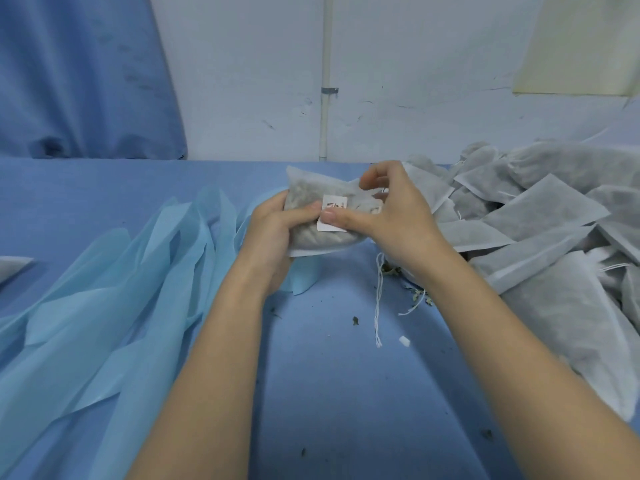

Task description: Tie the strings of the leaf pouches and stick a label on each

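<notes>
Labelling of a leaf pouch, seen from above. A white label [333,213] lies on the face of the pouch [322,216]; it carries red and dark printed marks, perhaps bars and characters, too small to read. No other writing shows.

The pouch is a flat, white, translucent fabric bag with sealed edges, filled with grey-green dried leaf that shows through the cloth. It is held above the blue table [329,375], at the centre of the view, long side roughly level. Its mouth end, gathered and puckered, lies toward the right, under the right hand [391,216].

The left hand [273,230] grips the pouch's left end from below, fingers curled round it, the thumb lying on top with its tip at the label's left edge. The right hand curls over the pouch's right end: its thumb presses on the label's lower part, and its forefinger is bent over the upper edge of the bag.

A pile [540,216] of similar pouches covers the table's right side, several with thin white strings trailing. One loose string [379,299] hangs down on the cloth just below the right wrist, with leaf crumbs [355,320] and a small white scrap [404,341] nearby. Pale blue sheets [121,306] lie crumpled at left. A white pipe [325,81] runs up the wall behind.
</notes>
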Demonstrator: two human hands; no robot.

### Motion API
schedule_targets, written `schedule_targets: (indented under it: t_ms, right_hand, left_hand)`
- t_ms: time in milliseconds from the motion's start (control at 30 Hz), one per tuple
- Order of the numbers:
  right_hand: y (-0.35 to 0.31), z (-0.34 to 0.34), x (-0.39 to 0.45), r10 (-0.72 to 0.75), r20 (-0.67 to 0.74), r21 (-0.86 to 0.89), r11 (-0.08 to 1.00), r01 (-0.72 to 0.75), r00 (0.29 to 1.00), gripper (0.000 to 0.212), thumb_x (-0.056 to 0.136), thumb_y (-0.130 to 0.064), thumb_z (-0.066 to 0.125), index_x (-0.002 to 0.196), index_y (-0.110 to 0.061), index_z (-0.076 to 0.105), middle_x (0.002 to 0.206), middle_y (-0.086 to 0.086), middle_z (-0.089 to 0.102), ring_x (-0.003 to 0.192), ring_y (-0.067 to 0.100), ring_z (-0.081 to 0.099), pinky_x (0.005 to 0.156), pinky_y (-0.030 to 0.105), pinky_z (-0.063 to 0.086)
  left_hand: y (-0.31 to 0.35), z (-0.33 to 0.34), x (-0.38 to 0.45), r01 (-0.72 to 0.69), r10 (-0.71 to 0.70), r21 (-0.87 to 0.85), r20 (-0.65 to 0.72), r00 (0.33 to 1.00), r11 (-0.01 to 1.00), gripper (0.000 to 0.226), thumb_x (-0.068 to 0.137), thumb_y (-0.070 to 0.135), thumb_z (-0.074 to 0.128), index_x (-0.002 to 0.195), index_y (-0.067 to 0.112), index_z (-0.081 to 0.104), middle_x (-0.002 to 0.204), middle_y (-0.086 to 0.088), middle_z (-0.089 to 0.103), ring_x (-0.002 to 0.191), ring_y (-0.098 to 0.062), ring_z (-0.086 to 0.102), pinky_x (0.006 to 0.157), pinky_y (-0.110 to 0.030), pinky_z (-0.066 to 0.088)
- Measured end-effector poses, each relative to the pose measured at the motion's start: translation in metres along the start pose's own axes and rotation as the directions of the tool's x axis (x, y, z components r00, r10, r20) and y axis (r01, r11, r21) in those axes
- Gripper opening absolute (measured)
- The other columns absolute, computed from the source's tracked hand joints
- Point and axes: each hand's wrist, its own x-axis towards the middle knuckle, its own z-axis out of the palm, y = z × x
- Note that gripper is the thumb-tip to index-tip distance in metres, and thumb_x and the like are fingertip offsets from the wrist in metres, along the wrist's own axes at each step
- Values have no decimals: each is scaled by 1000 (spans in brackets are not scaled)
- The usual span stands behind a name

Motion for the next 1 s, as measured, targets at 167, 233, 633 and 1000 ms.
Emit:
schedule_targets:
  t_ms: [167,233,633,1000]
  right_hand:
    - [1,-3,-2,96,95,190,975,-112,991,28,77,-28,79,99,-26,62,99,-3,70,91,13,67,84,31,54]
    - [2,-2,-2,85,91,279,954,-108,992,12,82,-29,74,91,-25,67,87,-8,71,84,9,67,82,30,54]
    - [0,8,-6,109,32,314,943,-113,994,43,83,-27,74,123,-26,58,105,-9,64,93,-6,62,85,15,50]
    - [-14,43,4,290,-12,685,699,-203,957,39,78,7,68,87,-21,43,83,3,57,58,10,57,50,19,47]
  left_hand:
    - [0,0,-3,-29,21,64,126,992,998,38,65,4,73,102,6,64,88,-6,72,79,-18,69,62,-22,52]
    - [0,1,-1,-42,33,84,105,994,996,43,56,1,72,97,8,64,83,-3,71,76,-17,68,62,-22,53]
    - [-3,14,2,-30,29,-2,-193,981,1000,12,80,12,67,68,12,66,60,0,66,53,-14,62,48,-20,46]
    - [2,1,6,39,-151,-301,-359,921,953,26,84,35,64,87,9,67,80,-8,72,69,-23,70,64,-32,58]
